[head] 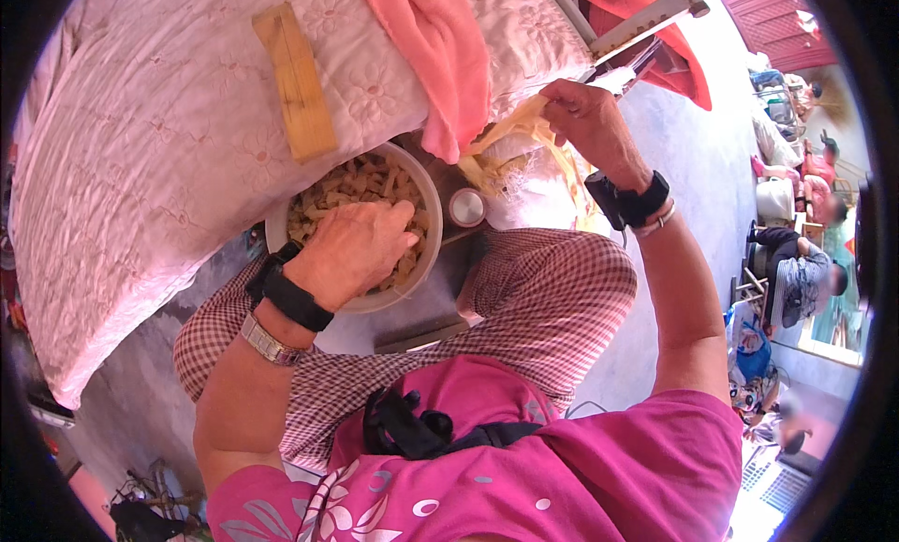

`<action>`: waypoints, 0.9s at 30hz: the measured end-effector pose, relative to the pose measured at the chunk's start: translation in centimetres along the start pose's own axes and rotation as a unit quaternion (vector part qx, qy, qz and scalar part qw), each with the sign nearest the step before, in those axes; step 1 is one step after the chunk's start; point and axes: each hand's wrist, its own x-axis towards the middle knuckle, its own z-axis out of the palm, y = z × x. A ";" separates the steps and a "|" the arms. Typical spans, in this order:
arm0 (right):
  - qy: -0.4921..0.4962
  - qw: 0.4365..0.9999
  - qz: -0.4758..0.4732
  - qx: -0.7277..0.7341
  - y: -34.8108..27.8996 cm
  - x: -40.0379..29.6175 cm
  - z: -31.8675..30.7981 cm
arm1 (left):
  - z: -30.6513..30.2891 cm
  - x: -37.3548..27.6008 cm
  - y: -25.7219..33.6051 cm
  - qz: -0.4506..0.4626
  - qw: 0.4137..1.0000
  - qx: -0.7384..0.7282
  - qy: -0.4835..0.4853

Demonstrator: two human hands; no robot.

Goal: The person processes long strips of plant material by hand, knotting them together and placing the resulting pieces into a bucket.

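Observation:
A white plastic tub [434, 253] stands between my knees, holding many small yellowish-brown pieces [365, 177] that look like dried food. My left hand [358, 243] reaches over the tub with curled fingers, close to the pieces. Whether it grips any of them is hidden. Up to the right, my right hand [590, 124] pinches the rim of a thin yellow plastic bag [523, 124] and lifts that side. Pale shredded fibres hang at the bag's mouth, and a white bulk shows below it.
A bed with a pink quilted cover [211, 121] overhangs the tub's far side. On it lie a wooden board [298, 93] and a coral towel [435, 57]. A round silver lid [467, 208] sits right of the tub. A metal frame [646, 22] stands beyond; several people are at far right.

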 end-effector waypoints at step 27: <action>-0.106 0.913 0.055 0.391 -9.7 -9.9 7.9 | -0.2 -0.4 5.1 -0.004 0.885 -0.448 0.129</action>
